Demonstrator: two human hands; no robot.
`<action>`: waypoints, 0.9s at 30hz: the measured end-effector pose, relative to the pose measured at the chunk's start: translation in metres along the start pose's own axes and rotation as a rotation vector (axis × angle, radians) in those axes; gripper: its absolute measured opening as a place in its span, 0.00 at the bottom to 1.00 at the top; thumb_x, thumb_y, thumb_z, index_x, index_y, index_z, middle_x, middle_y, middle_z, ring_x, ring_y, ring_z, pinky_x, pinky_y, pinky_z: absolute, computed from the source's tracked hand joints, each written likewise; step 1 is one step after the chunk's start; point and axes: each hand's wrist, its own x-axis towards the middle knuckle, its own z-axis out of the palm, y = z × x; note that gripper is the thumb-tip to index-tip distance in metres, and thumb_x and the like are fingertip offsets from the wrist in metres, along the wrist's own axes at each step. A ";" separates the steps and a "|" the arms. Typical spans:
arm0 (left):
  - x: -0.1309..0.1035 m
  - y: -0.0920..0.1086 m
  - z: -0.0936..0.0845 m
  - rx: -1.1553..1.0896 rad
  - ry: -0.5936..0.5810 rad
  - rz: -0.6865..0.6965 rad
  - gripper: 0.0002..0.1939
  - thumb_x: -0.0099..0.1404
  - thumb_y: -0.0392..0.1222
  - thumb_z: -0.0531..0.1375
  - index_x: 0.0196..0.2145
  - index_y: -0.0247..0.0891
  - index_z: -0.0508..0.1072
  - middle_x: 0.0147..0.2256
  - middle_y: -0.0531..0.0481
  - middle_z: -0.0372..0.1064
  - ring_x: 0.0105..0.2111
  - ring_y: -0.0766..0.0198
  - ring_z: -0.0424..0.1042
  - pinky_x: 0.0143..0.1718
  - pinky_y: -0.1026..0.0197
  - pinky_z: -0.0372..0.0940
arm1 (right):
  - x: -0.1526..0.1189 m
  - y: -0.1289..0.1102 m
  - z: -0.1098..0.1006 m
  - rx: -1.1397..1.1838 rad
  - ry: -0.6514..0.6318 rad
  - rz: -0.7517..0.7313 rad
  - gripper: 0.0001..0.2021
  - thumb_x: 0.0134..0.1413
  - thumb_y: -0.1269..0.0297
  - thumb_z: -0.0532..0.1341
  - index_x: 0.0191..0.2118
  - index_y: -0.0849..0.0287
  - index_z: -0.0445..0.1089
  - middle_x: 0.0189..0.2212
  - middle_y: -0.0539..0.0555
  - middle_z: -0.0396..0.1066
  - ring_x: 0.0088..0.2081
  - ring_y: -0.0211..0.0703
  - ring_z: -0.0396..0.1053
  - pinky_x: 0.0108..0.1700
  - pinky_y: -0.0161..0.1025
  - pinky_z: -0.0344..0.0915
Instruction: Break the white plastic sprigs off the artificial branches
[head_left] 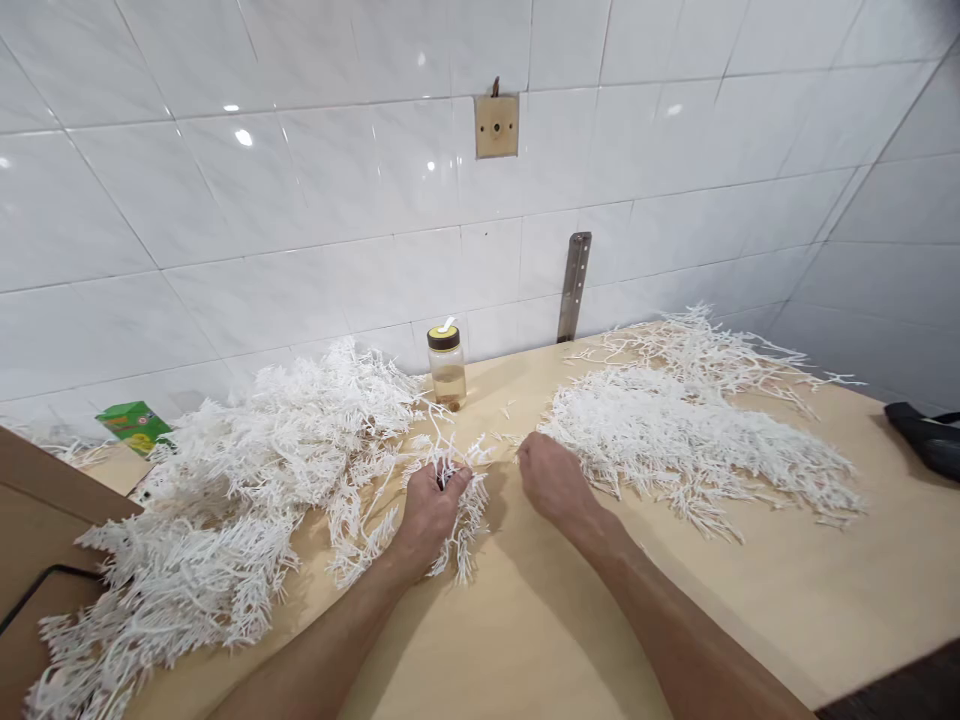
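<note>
Panel (45, 520) of brown colour stands at the left edge of the counter (487, 640), and a thin black bar (45, 575) shows against it. Behind, near the tiled wall (300, 200), a small green box (135, 425) is tilted. Next comes the large left pile (247, 450) of white, finely forked sprigs; it is loose and high, and extends from the near left corner up toward the wall.

Just to the right of this pile is the left hand (433, 505). Its thumb and fingers are pinching a white sprig bunch (466, 520), whose tips hang down over the counter. Farther back stands upright a clear jar (448, 370), with a black and yellow lid and some yellowish content in the lower part. Above it, a little to the right, a square beige plate (496, 127) is fixed on the wall.

The right hand (555, 478) is apart from the left one, its fingers curled and pressed together; I cannot tell if something is between them. Small white bits (508, 410) lie behind it. A metal strip (574, 287) with holes leans at the wall.

At the right, the flatter right pile (697, 430) of white sprigs spreads beside the right hand, with long thin stems (705, 345) at its far side. A black object (930, 440), partly cut by the view, lies at the right edge.
</note>
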 end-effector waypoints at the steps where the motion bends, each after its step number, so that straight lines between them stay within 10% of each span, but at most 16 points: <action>1: 0.001 0.001 0.000 -0.039 0.012 -0.021 0.18 0.55 0.55 0.65 0.26 0.35 0.71 0.19 0.57 0.60 0.20 0.69 0.58 0.23 0.65 0.54 | 0.004 0.009 -0.004 0.015 0.062 0.069 0.09 0.61 0.74 0.51 0.34 0.62 0.68 0.31 0.59 0.72 0.32 0.45 0.68 0.35 0.38 0.57; 7: 0.009 0.000 0.002 -0.239 -0.032 -0.171 0.19 0.52 0.54 0.67 0.19 0.36 0.69 0.17 0.51 0.67 0.17 0.69 0.62 0.21 0.65 0.56 | 0.015 0.043 -0.019 0.137 0.370 0.145 0.07 0.57 0.66 0.55 0.38 0.60 0.70 0.38 0.59 0.73 0.32 0.45 0.69 0.38 0.40 0.60; 17: 0.010 0.001 0.003 -0.322 -0.026 -0.130 0.13 0.49 0.46 0.68 0.23 0.35 0.71 0.21 0.48 0.73 0.21 0.65 0.69 0.27 0.62 0.64 | -0.006 -0.009 -0.010 0.621 -0.237 -0.048 0.17 0.60 0.49 0.53 0.31 0.58 0.69 0.22 0.47 0.67 0.16 0.35 0.65 0.24 0.34 0.62; 27: 0.012 -0.004 0.003 -0.305 -0.006 -0.196 0.11 0.51 0.44 0.66 0.21 0.36 0.68 0.19 0.49 0.71 0.20 0.66 0.68 0.26 0.64 0.63 | -0.008 -0.013 0.001 0.685 -0.227 -0.135 0.08 0.54 0.60 0.60 0.31 0.58 0.72 0.25 0.49 0.70 0.20 0.33 0.62 0.22 0.32 0.61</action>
